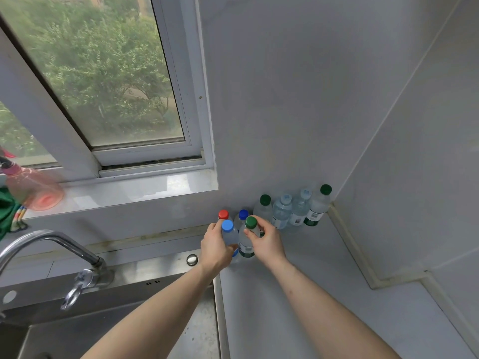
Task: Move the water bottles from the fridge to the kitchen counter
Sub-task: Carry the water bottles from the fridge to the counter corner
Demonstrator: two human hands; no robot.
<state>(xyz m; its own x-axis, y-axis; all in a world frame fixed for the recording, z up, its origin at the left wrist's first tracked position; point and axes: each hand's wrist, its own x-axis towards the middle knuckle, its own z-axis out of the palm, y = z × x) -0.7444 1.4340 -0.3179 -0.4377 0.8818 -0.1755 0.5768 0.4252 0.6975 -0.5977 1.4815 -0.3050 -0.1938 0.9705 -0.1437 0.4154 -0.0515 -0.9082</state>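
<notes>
My left hand (216, 247) grips a clear bottle with a light-blue cap (228, 226), upright on the grey counter (324, 301). Beside it, my right hand (267, 242) grips the neck of a green-capped bottle (245, 242), also upright on the counter. Behind them stand a red-capped bottle (223, 215) and a dark-blue-capped bottle (243, 215) against the wall. Further right, a row of several bottles with green and pale-blue caps (293, 208) runs into the corner.
A steel sink (129, 327) with a chrome tap (57, 244) lies left of the counter. A pink bottle (33, 187) lies on the window sill, with a green cloth (7, 213) below it. Walls close the counter at the back and right.
</notes>
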